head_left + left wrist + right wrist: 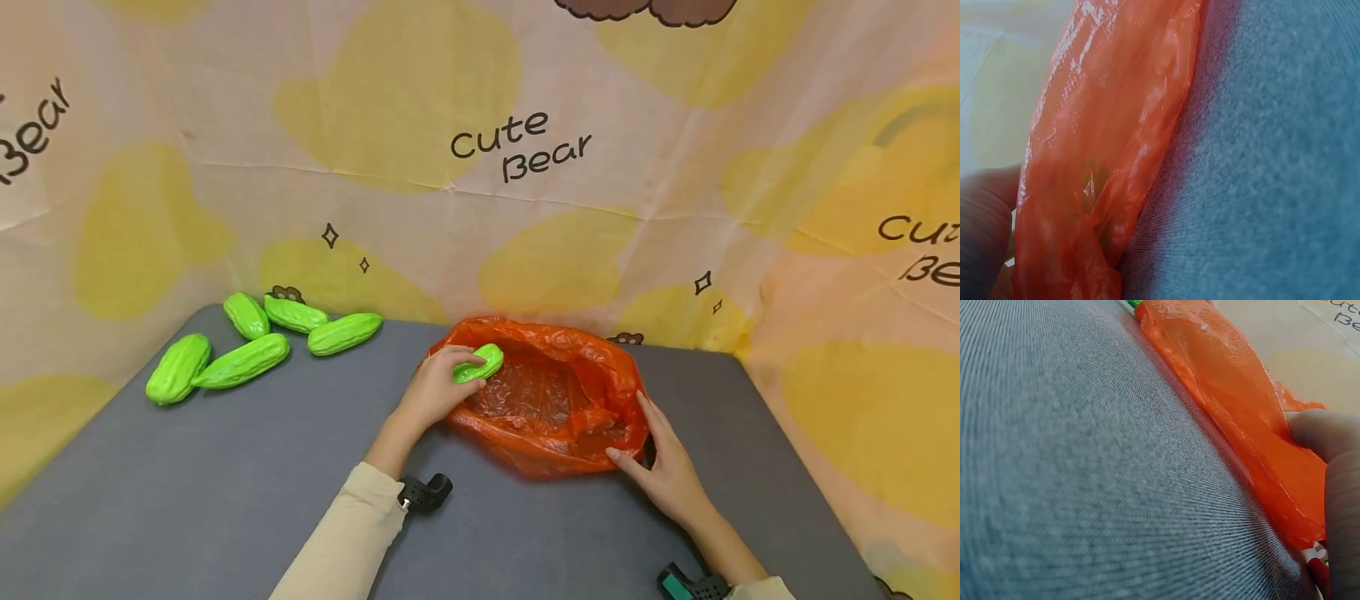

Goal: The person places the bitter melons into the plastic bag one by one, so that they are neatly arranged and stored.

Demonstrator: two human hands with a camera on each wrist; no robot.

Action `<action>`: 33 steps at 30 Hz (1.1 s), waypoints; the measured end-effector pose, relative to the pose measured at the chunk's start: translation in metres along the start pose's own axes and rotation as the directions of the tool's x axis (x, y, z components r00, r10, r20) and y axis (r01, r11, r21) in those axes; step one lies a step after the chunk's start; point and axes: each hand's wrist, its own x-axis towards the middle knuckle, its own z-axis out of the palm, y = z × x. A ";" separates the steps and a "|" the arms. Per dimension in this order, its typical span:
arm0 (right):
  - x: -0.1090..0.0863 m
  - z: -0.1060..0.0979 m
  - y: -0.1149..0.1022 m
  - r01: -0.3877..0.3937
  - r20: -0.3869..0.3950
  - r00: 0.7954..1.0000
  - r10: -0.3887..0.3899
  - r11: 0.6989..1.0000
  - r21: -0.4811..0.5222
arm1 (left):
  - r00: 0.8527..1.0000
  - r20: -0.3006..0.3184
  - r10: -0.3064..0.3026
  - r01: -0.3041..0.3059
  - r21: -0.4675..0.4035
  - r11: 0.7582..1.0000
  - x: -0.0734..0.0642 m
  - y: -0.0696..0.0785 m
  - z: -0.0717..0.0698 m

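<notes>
An orange-red plastic bag lies on the grey table with its mouth wide open. My left hand grips a bright green, ridged bitter melon over the left part of the bag's mouth. In the left wrist view, the bag's side hides most of that hand and the melon. At the bag's right end, my right hand holds the rim, fingers outside and thumb on the near edge. The right wrist view shows the thumb against the orange plastic.
Several more bitter melons lie grouped at the table's back left. The grey tabletop stretches toward me. Behind it hangs a printed cloth with yellow patches and lettering. A black wrist strap sits at my left wrist.
</notes>
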 end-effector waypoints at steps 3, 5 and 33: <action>0.000 0.002 0.001 0.007 -0.004 1.000 -0.007 1.000 0.004 | 1.000 -0.005 0.003 -0.003 0.001 1.000 -0.001 0.000 0.002; 0.000 0.001 0.002 0.008 -0.006 1.000 -0.008 1.000 -0.001 | 1.000 -0.009 0.002 -0.002 -0.004 1.000 0.000 0.001 0.003; -0.002 0.005 0.000 -0.014 0.022 1.000 0.015 0.999 -0.031 | 1.000 -0.003 -0.015 0.014 -0.041 0.999 -0.005 0.001 0.012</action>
